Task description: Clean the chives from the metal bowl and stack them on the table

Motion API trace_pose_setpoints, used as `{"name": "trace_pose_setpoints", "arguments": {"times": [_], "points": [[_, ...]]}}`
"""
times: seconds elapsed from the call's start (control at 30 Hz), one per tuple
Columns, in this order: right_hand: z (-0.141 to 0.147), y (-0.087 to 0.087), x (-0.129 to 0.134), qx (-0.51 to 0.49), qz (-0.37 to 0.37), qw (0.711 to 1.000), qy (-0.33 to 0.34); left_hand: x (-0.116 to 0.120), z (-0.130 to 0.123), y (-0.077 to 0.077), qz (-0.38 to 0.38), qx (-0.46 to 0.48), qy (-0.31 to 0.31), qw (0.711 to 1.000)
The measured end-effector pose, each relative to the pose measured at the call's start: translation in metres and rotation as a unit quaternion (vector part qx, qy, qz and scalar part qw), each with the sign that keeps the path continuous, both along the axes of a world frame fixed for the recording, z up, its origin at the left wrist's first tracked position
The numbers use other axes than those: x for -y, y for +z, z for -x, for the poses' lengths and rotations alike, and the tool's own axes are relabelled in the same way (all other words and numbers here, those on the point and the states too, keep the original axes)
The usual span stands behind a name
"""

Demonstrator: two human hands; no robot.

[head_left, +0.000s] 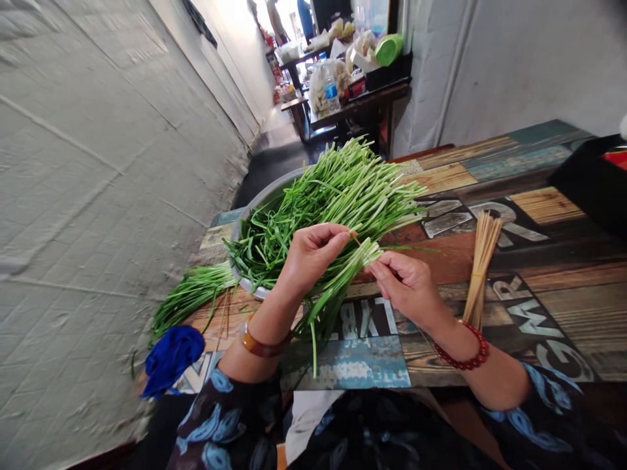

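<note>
In front of a round grey basin (243, 219) heaped with long green stalks (337, 189), my two hands are close together. My left hand (316, 254) pinches a thin wooden skewer (356, 239) between thumb and fingers. My right hand (404, 284) is closed on the pale ends of a small bunch of green stalks (369, 251), whose leaves hang down over the table edge side of the basin. To the right lies a bundle of skewers (480, 264), tied with a yellow band.
More green stalks (193, 294) lie left of the basin, beside a blue cloth (174, 356) and a few loose skewers (224, 316). A black box (590, 186) stands at the right. Behind is a table (360, 108) with bags and a bottle (330, 88).
</note>
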State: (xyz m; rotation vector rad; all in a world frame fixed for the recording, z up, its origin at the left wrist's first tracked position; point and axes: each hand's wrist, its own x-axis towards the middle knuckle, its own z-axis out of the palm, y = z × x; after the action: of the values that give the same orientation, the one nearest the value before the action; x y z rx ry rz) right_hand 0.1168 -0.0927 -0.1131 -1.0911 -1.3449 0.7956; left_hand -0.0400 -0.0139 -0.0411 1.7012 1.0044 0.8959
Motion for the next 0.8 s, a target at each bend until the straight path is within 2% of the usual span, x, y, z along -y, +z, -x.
{"name": "trace_pose_setpoints", "arguments": {"times": [0.23, 0.6, 0.8], "points": [[0.0002, 0.0009, -0.0004, 0.005, 0.007, 1.000, -0.002, -0.0031, 0.0030, -0.0039, 0.032, 0.009, -0.009, 0.999], [0.0017, 0.0026, 0.0013, -0.010, 0.024, 1.000, -0.003, 0.0000, -0.0013, -0.0033, -0.052, -0.016, 0.013, 0.998], [0.0027, 0.0015, 0.0014, -0.016, 0.030, 0.999, -0.007, 0.0008, -0.0024, -0.0027, -0.061, -0.042, 0.021, 0.997]]}}
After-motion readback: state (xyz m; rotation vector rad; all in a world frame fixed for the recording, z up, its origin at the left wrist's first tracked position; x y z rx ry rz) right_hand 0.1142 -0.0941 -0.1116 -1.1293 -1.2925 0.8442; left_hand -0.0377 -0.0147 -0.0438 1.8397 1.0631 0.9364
